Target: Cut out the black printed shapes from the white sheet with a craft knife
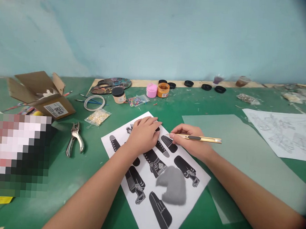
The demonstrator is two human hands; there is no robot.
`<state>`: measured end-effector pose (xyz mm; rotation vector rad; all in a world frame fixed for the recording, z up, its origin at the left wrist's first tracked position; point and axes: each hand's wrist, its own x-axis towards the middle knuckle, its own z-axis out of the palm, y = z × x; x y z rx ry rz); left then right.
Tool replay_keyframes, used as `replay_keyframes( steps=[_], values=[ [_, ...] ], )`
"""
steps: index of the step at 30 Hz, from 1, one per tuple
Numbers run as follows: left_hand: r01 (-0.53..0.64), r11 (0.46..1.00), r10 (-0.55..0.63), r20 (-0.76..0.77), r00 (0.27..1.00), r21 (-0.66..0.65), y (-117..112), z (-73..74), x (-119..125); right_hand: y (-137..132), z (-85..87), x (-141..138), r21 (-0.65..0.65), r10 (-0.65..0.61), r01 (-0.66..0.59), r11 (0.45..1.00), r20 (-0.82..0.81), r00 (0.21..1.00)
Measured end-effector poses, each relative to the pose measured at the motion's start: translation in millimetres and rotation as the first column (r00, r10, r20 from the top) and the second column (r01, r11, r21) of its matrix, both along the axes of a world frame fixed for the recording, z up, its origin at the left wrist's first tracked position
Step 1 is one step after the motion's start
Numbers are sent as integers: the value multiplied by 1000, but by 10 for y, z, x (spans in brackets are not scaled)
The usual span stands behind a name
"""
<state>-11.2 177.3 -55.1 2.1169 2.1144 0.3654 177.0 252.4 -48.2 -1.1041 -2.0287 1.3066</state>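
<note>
A white sheet printed with black puppet-like shapes (189, 196) lies at an angle on the green table. My left hand (144, 134) rests flat on its upper part, fingers spread, covering some of the shapes. In my right hand (193, 141) is a gold-coloured utility knife (199, 138), pinched near its tip end, with the handle pointing right. The tip is at the sheet's upper right edge, close to a striped black shape (169, 143). Whether the blade touches the paper I cannot tell. A blurred grey patch covers part of the sheet's lower right.
Left stand an open cardboard box (43, 97) and metal hole-punch pliers (75, 139). Along the back are a paint palette (112, 85), a pink jar (151, 90), an orange jar (163, 90) and several black lids. Right lie a translucent sheet (232, 174) and a drawing (284, 133).
</note>
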Motion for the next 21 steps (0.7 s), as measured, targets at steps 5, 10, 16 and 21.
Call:
replay_keyframes(
  steps=[5, 10, 16, 21],
  values=[
    [37, 999, -36, 22, 999, -18, 14, 22, -46, -61, 21, -14, 113, 4, -13, 993, 83, 997],
    [44, 999, -45, 24, 999, 11, 18, 6, -41, -100, 90, -22, 206, -4, -37, 978, 194, 981],
    [31, 999, -32, 17, 999, 20, 24, -24, -31, -87, 61, -19, 246, 9, -54, 968, 180, 984],
    [26, 998, -27, 4, 1000, 53, 32, -58, -30, -59, 17, -7, 216, 19, -48, 975, 133, 991]
  ],
)
